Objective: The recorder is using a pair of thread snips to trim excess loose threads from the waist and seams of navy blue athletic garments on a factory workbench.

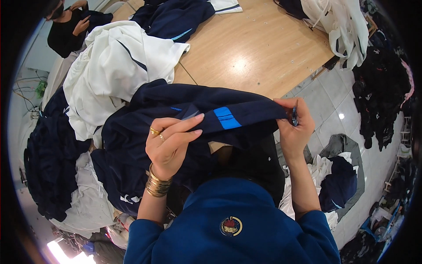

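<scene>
A navy garment (184, 94) with a bright blue patch (227, 118) is stretched between my two hands above the table's near edge. My left hand (169, 141), with rings and bangles, is closed on the garment's edge, two fingers lying along the cloth left of the patch. At the right end of the same strip, my right hand (296, 127) pinches the cloth between thumb and fingers. A small dark metal tool (295, 115), possibly thread snips, sits in that hand too; its exact kind is partly hidden by the fingers.
White garments (110, 66) are heaped at the left of the wooden table (246, 48), with navy ones (176, 20) behind. More white clothing (338, 26) hangs over the far right corner. Another person (66, 33) handles dark cloth at far left. Garment piles (338, 182) lie on the floor.
</scene>
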A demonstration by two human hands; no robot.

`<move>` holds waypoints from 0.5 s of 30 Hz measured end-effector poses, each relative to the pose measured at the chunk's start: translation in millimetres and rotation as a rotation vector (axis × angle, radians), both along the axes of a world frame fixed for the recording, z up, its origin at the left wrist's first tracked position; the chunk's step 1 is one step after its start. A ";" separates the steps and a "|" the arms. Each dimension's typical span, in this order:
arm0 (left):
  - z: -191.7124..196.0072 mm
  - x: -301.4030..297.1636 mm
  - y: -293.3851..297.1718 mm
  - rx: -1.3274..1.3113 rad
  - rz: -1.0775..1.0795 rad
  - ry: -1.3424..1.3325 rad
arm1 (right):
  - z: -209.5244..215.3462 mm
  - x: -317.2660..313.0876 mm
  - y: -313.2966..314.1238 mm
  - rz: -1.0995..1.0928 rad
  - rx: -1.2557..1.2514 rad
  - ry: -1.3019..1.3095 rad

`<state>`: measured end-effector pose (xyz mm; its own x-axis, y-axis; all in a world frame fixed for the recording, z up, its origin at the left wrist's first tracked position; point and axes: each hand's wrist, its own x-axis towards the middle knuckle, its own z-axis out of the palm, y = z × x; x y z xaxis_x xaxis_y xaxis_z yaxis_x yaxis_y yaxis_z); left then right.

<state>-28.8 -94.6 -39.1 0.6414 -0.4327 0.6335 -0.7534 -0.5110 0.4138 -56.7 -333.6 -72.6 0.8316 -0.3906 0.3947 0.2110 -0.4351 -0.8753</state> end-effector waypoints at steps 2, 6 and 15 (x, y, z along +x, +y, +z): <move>-3.3 -1.7 -4.0 0.071 0.112 0.048 | -5.8 -1.6 2.3 -0.007 0.086 -0.024; -21.3 -32.4 -27.1 -0.170 -0.100 0.446 | -8.2 -7.1 4.4 0.029 0.052 0.064; -62.4 -26.4 -70.6 -1.544 -0.414 1.822 | 8.0 -17.6 -0.3 0.080 -0.051 0.029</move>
<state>-55.2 -165.2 -101.5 0.7218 -0.5905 -0.3611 0.6868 0.6759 0.2674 -74.4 -333.9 -64.6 0.8707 -0.3023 0.3878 0.2219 -0.4622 -0.8586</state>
